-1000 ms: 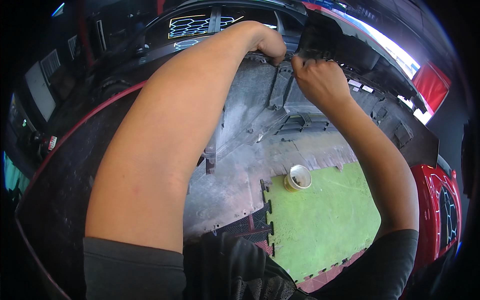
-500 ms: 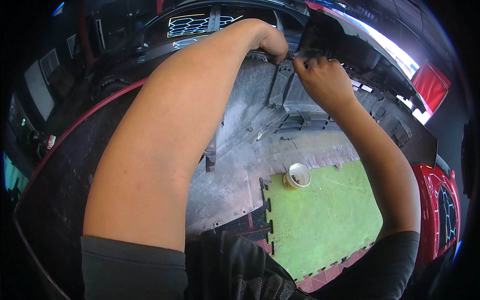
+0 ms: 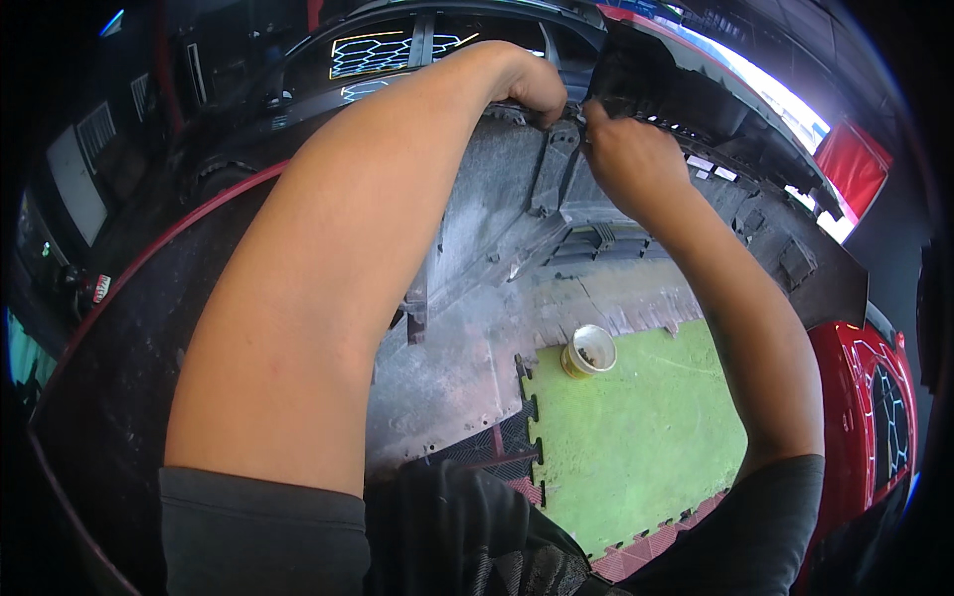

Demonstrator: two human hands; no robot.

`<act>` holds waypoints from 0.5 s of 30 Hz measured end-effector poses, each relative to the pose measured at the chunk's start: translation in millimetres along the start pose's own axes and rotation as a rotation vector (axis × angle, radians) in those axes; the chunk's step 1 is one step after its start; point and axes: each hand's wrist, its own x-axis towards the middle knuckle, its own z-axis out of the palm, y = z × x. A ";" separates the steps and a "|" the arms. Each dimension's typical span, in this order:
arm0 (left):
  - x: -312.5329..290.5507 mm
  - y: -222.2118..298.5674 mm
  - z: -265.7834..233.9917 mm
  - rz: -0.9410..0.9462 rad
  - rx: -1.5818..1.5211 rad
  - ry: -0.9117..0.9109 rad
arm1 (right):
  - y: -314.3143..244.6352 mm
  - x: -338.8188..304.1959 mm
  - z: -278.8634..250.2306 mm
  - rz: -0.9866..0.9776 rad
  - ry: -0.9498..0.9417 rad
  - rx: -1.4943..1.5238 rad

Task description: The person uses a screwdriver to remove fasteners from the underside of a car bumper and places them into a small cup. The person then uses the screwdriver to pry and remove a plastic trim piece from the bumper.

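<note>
Workshop: dim, with a dark wall at the right.
Cars: a dark car stands beyond the work, its windows catching a honeycomb of lights; part of a red car shows at the right.
Bumper: what looks like a car bumper, seen from its scuffed grey inner side, curves around in front of the person. Its far upper edge seems to be where the work is, so steadying that edge close to the fingers should limit flexing.
Mat: a worn green mat with toothed edges lies on dark and reddish floor tiles.
Flap: a black plastic flap rises just past the right hand; knuckles are best kept off it.
Hands: the left hand bends over the edge and the right hand is curled beside it, near but apart. Fingertips are hidden, so I cannot tell whether either is clamped on anything. Even pressure from both sides, without prying, would probably spare old plastic.
Cup: a small pale cup stands on the mat, well below the hands.
Bits: tiny dark pieces lie inside it, too small to identify.
</note>
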 end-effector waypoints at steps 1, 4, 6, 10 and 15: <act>4.2 -4.9 0.7 0.005 -0.019 0.013 | 0.5 4.7 -4.2 -0.072 -0.041 -0.139; 10.5 -14.4 1.1 0.007 -0.066 0.052 | -7.0 13.0 -17.9 -0.134 -0.231 -0.262; 7.0 -11.9 0.2 -0.008 -0.082 0.075 | -12.9 15.4 -15.0 -0.055 -0.272 -0.189; 1.4 -6.1 -0.2 0.007 -0.063 0.008 | -10.7 20.9 8.7 0.590 -0.369 0.650; -8.6 -3.0 1.6 0.000 -0.054 0.089 | 0.8 20.2 -14.8 0.997 -0.404 1.441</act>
